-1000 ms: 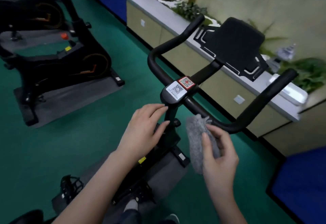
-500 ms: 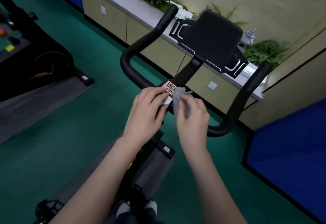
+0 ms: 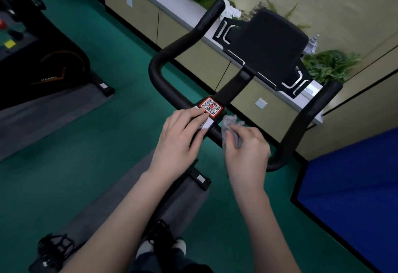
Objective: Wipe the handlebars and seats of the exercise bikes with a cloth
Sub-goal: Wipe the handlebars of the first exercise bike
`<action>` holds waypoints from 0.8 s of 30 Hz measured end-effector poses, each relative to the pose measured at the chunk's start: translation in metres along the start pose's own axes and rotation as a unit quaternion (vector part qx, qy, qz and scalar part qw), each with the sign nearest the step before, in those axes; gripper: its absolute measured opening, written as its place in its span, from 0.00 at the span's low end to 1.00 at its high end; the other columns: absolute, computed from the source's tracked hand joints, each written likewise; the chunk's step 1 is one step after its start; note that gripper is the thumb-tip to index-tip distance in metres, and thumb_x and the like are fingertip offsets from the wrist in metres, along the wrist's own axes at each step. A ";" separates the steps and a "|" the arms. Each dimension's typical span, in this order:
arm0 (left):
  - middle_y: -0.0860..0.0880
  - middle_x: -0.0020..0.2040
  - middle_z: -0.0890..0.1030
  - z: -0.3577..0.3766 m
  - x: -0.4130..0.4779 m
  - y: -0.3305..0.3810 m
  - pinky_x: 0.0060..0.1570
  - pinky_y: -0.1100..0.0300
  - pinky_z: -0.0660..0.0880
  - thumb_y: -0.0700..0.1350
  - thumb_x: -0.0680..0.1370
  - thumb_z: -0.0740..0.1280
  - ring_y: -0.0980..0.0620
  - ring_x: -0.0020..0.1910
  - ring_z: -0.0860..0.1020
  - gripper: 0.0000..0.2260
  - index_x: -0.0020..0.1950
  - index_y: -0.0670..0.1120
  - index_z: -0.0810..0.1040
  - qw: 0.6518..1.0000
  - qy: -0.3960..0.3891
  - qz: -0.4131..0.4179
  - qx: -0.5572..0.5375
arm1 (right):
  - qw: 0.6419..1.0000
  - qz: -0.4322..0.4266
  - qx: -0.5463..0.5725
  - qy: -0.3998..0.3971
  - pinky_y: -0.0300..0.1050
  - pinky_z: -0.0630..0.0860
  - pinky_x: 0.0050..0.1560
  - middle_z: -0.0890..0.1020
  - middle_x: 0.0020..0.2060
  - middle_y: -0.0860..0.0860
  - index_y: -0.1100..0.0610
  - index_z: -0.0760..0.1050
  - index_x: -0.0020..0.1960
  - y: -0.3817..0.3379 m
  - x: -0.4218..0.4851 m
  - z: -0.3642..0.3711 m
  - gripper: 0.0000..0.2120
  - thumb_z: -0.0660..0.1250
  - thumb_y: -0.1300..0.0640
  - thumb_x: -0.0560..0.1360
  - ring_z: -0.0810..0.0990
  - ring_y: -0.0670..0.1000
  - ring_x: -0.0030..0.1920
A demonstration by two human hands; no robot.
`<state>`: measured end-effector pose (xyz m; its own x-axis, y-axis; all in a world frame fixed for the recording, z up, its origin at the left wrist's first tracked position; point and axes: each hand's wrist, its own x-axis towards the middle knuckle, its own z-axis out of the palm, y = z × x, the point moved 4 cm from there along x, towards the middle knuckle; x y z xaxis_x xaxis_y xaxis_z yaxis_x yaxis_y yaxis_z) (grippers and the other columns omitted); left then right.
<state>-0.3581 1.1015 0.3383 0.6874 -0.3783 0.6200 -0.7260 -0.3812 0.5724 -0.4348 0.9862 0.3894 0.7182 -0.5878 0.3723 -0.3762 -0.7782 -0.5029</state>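
Your right hand (image 3: 247, 150) grips one fuzzy grey cloth (image 3: 229, 122) against the smooth, curved black handlebar (image 3: 159, 66) (just right of its square QR sticker (image 3: 210, 106)). Your left hand (image 3: 181, 137) rests loose-fingered at the centre.

matt black handlebar (image 3: 172, 57), fuzzy grey cloth (image 3: 229, 123), glossy sticker (image 3: 210, 106)

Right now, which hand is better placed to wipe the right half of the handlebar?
The right hand: it holds the grey cloth at the handlebar, while the left hand rests on the white label.
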 end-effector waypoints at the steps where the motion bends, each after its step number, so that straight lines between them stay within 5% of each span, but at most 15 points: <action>1: 0.48 0.60 0.78 0.001 0.000 0.001 0.57 0.55 0.69 0.42 0.78 0.67 0.48 0.58 0.74 0.12 0.61 0.41 0.78 1.000 -0.002 -0.001 0.004 | 1.000 -0.006 -0.001 -0.012 0.47 0.75 0.51 0.82 0.47 0.58 0.61 0.82 0.54 -0.004 0.004 0.003 0.09 0.69 0.62 0.74 0.81 0.59 0.43; 4: 0.48 0.61 0.77 0.001 -0.001 0.002 0.58 0.55 0.69 0.44 0.78 0.67 0.48 0.60 0.73 0.14 0.62 0.41 0.78 1.000 -0.013 -0.006 0.013 | 0.999 -0.026 -0.009 -0.047 0.52 0.75 0.50 0.82 0.46 0.58 0.61 0.82 0.53 -0.007 0.014 0.007 0.08 0.67 0.61 0.76 0.81 0.61 0.44; 15: 0.47 0.66 0.74 0.002 -0.004 0.006 0.64 0.50 0.68 0.50 0.73 0.73 0.48 0.66 0.70 0.25 0.66 0.41 0.74 0.998 -0.059 -0.020 0.028 | 0.977 0.040 0.038 -0.204 0.42 0.74 0.53 0.83 0.46 0.51 0.53 0.82 0.49 0.016 0.051 0.008 0.06 0.68 0.57 0.75 0.80 0.52 0.51; 24: 0.47 0.67 0.72 0.007 -0.007 0.013 0.66 0.48 0.67 0.52 0.75 0.69 0.47 0.67 0.69 0.24 0.67 0.41 0.72 0.996 -0.055 -0.042 0.055 | 0.949 0.041 0.033 -0.310 0.39 0.69 0.52 0.82 0.54 0.53 0.49 0.79 0.41 0.049 0.061 -0.001 0.03 0.70 0.54 0.74 0.77 0.51 0.58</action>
<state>-0.3724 1.0933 0.3373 0.7480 -0.4288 0.5066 -0.6635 -0.5032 0.5537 -0.4099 0.9121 0.3888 0.9025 -0.3868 -0.1896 -0.4224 -0.7080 -0.5659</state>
